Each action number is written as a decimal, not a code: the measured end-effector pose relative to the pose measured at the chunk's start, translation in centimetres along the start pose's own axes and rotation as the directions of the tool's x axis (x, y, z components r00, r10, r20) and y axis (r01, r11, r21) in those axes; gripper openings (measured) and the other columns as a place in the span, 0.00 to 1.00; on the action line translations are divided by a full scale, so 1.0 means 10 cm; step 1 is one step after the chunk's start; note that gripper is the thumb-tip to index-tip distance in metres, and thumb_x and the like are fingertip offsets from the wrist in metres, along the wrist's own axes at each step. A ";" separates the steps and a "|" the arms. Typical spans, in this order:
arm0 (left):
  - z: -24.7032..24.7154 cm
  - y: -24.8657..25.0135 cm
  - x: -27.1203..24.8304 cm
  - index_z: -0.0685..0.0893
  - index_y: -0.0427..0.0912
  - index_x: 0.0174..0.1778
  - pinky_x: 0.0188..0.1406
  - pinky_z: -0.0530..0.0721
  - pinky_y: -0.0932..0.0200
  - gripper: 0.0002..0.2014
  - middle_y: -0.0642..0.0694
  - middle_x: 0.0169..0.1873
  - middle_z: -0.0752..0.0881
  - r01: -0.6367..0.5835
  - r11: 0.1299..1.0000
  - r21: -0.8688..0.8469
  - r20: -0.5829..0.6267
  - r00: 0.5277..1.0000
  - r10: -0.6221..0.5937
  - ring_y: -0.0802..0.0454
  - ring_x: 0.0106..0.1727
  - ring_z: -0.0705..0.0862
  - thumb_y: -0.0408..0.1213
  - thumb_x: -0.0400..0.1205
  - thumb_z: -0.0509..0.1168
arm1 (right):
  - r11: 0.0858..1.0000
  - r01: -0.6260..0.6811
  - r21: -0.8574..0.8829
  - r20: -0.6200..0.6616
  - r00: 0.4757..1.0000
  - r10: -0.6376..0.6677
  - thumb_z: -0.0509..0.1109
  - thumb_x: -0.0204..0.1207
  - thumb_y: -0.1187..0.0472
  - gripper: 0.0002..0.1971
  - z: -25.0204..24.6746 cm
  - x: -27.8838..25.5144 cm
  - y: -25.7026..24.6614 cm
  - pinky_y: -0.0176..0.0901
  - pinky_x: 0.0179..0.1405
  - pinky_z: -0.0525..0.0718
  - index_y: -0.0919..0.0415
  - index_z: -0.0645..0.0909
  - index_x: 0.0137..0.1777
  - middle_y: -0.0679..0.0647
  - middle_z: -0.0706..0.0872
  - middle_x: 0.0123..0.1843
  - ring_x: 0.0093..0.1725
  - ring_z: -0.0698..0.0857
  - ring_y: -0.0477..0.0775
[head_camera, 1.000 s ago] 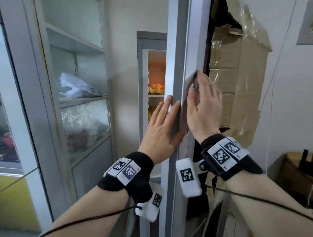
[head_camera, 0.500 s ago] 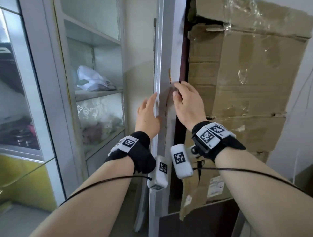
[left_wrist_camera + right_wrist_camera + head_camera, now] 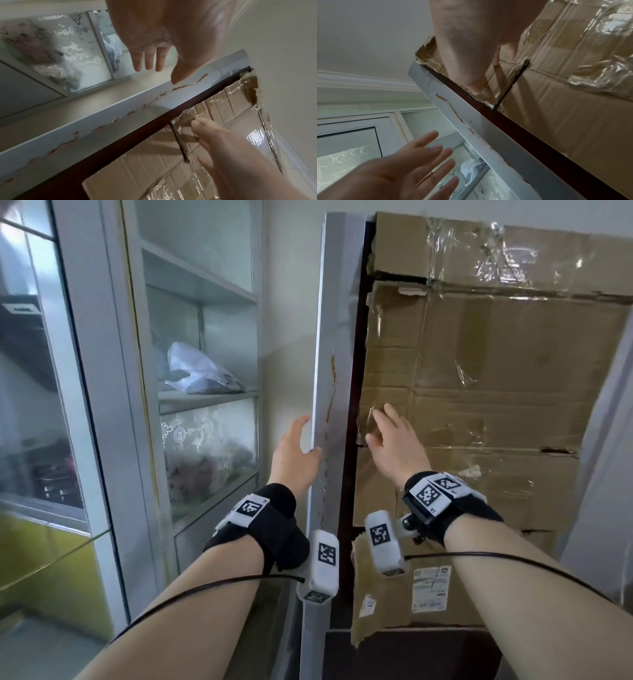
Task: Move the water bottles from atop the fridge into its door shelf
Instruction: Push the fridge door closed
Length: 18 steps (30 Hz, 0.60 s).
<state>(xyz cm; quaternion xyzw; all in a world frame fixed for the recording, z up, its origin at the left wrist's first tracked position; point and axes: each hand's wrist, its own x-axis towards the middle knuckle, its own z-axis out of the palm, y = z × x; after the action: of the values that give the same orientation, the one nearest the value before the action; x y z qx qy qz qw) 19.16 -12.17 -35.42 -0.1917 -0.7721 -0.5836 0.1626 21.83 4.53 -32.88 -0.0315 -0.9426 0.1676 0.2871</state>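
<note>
Head view: the left hand [image 3: 296, 455] is raised beside the grey edge of the fridge door [image 3: 330, 392], fingers straight and loose, holding nothing; the thumb lies at the door's edge, but whether it touches cannot be told. The right hand [image 3: 394, 445] is lifted in front of the cardboard sheet [image 3: 486, 392] taped over the door's face, fingers spread and relaxed, gripping nothing. Left of the left fingers stands a glass-fronted cabinet [image 3: 191, 405] with a white plastic bag [image 3: 195, 369] on a shelf. No water bottles show in any view, so their place cannot be told.

Left wrist view: the left hand [image 3: 164, 35] shows its palm with fingers [image 3: 148, 59] straight and slightly apart, the thumb tip just over the grey door edge [image 3: 120, 112], which carries a line of rust-brown chips. Beyond the fingers is patterned frosted glass [image 3: 65, 54]. Below, the right hand [image 3: 228, 152] reaches toward the taped cardboard [image 3: 223, 108], its fingertips at a flap of clear tape.

Right wrist view: the right hand [image 3: 471, 40] hangs loose before the cardboard [image 3: 573, 108], fingertips near a torn, taped corner. The left hand [image 3: 399, 174] lies open-palmed at lower left, fingers [image 3: 426, 139] straight, just beside the chipped door edge [image 3: 471, 135].
</note>
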 end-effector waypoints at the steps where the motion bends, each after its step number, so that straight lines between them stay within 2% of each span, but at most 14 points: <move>1: -0.01 -0.01 0.00 0.64 0.52 0.82 0.71 0.70 0.58 0.31 0.47 0.81 0.69 0.018 0.999 -0.030 0.003 1.000 -0.018 0.51 0.82 0.68 0.28 0.84 0.60 | 1.000 -0.008 -0.011 0.038 0.999 0.009 0.55 0.86 0.54 0.28 0.03 0.03 0.01 0.59 0.84 0.56 0.54 0.55 0.84 0.51 0.47 0.88 0.87 0.50 0.62; 4: -0.07 -0.04 0.01 0.65 0.54 0.81 0.62 0.71 0.59 0.30 0.44 0.81 0.70 0.065 0.993 -0.096 -0.003 0.998 -0.066 0.51 0.75 0.73 0.29 0.84 0.61 | 0.999 -0.049 0.011 0.137 0.989 0.047 0.55 0.86 0.53 0.29 0.09 0.13 0.04 0.62 0.85 0.54 0.53 0.52 0.85 0.49 0.41 0.88 0.87 0.46 0.63; 8: -0.16 -0.07 0.00 0.67 0.52 0.80 0.72 0.73 0.53 0.29 0.39 0.77 0.73 0.118 0.978 -0.171 -0.024 0.992 -0.124 0.45 0.77 0.73 0.28 0.84 0.61 | 0.995 -0.089 0.045 0.171 0.982 0.080 0.57 0.85 0.54 0.31 0.15 0.19 0.05 0.60 0.85 0.50 0.53 0.51 0.85 0.49 0.38 0.88 0.87 0.44 0.63; 14: -0.22 -0.08 -0.04 0.68 0.51 0.80 0.66 0.72 0.56 0.28 0.40 0.74 0.75 0.159 0.962 -0.221 -0.039 0.984 -0.172 0.48 0.71 0.75 0.30 0.83 0.61 | 0.993 -0.095 0.068 0.182 0.980 0.081 0.57 0.85 0.54 0.31 0.15 0.19 0.08 0.59 0.85 0.49 0.52 0.50 0.85 0.48 0.38 0.88 0.87 0.43 0.62; 18: -0.23 -0.01 -0.07 0.69 0.50 0.79 0.75 0.74 0.49 0.27 0.39 0.74 0.75 0.168 0.954 -0.248 -0.040 0.982 -0.183 0.46 0.71 0.77 0.29 0.83 0.61 | 0.990 -0.112 0.084 0.194 0.976 0.094 0.57 0.85 0.53 0.29 0.12 0.17 0.07 0.59 0.85 0.51 0.53 0.54 0.85 0.47 0.39 0.88 0.87 0.45 0.63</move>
<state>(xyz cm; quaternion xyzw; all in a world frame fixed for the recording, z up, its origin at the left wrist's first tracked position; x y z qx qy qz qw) 19.73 -14.46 -35.24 -0.1225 -0.7034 -0.6916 0.1093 19.71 5.10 -33.10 -0.0505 -0.9538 0.2289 0.1881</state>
